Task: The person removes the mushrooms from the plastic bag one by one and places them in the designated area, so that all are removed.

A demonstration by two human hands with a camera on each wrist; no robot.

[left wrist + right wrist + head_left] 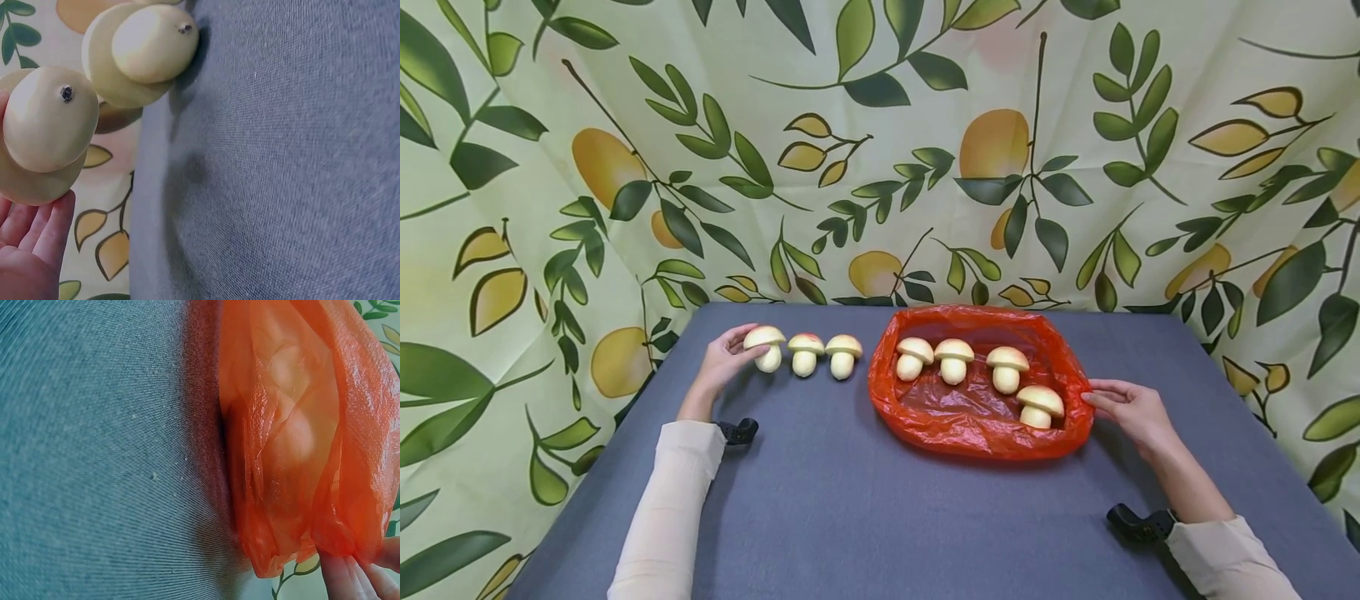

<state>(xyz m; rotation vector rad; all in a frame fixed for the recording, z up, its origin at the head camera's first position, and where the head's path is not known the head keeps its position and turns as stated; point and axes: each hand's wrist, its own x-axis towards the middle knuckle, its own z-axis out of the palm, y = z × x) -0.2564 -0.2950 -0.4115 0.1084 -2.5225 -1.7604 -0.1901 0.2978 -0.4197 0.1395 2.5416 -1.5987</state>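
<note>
At the left end of a short row, my left hand (725, 360) grips a toy mushroom (766, 337) by its cap. The left wrist view shows the fingers around that cap, with the pale stem's dark-spotted base facing the camera. Beside it on the table stand two more mushrooms (805, 354) with cream caps, reddish on top. My right hand (1138, 414) pinches the right rim of a red plastic bag (977, 439), which lies spread with its mouth wide. Inside the bag are several mushrooms (953, 360). Thin red film hides most of their shapes in the right wrist view.
A grey-blue cloth (880, 517) covers the table. Behind it hangs a curtain (910, 142) printed with leaves and yellow fruit. Each wrist carries a black camera mount, one on the left wrist (741, 431) and one on the right (1138, 525).
</note>
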